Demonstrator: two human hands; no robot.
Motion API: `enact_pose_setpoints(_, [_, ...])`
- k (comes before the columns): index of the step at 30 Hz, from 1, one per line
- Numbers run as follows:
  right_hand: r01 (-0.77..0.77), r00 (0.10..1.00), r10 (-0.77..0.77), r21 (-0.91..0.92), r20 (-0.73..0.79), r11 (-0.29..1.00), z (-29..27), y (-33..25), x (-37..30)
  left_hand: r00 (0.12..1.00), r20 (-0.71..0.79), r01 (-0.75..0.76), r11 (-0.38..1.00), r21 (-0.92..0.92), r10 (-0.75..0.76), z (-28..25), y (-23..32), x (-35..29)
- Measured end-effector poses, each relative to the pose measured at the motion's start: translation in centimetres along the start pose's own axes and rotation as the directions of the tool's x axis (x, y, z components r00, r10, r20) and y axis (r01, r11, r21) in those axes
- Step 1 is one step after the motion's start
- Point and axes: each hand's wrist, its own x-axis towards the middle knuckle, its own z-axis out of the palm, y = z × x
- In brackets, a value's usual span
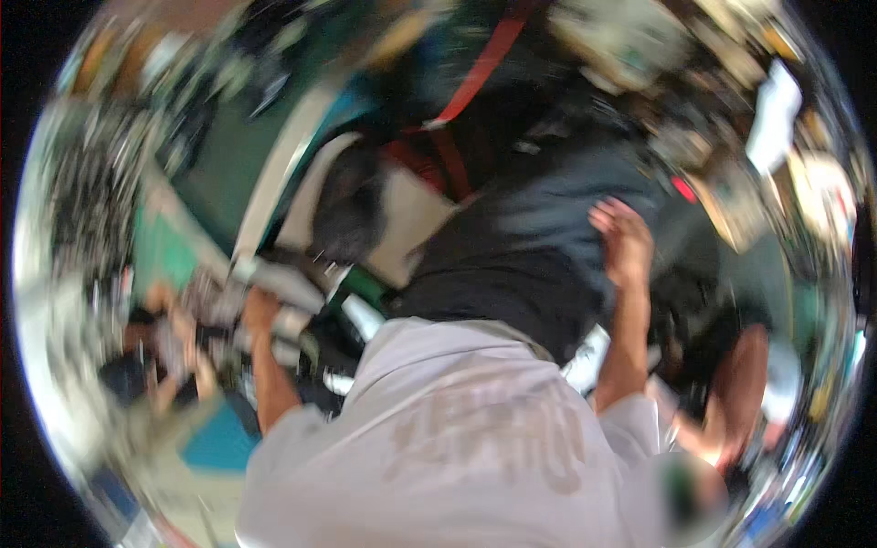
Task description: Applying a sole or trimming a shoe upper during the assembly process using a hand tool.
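– What is nearest to you?
– My white shirt (457,447), at six o'clock, and beyond its hem my dark trousers (512,247).
– And at three o'clock?
– There is my right hand (626,245), seen at the edge of the trousers. Its fingers are loosely open, slightly bent.
– At nine?
– My left hand (261,309), close by a pale bar (290,285). The blur is strong, so I cannot tell whether these fingers grip the bar or only lie near it.
– And farther away?
– Another person (181,333), at half past eight. Then a red strap (480,73) at twelve, and a white sheet (775,119) at two.
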Motion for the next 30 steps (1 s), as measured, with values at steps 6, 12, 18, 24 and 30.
enact_pose_setpoints(6, [0.211,0.970,-0.215,-0.043,-0.112,0.977,0.6,-3.8,-7.7,0.877,-0.375,-0.440,0.815,-0.377,0.300,-21.0,25.0,7.1])
enact_pose_setpoints(12, [-0.117,0.518,-0.425,-0.554,-0.743,0.825,-10.0,-1.2,-29.9,0.037,-0.118,-0.961,0.003,-0.276,0.992,-26.2,60.4,-5.9])
enact_pose_setpoints(18, [-0.257,-0.367,0.114,0.219,-0.923,0.941,-12.3,23.0,-59.5,-0.395,0.156,-0.914,-0.370,-0.167,0.905,-26.2,68.3,-18.9])
enact_pose_setpoints(24, [0.052,-0.430,0.755,0.822,-0.494,0.567,-0.5,40.7,-65.9,-0.400,0.289,-0.916,-0.385,-0.111,0.870,-22.0,68.6,-18.6])
enact_pose_setpoints(30, [0.406,-0.528,0.799,0.741,-0.287,0.535,-3.4,40.1,-56.1,-0.407,0.330,-0.913,-0.383,-0.137,0.852,-21.1,67.7,-20.8])
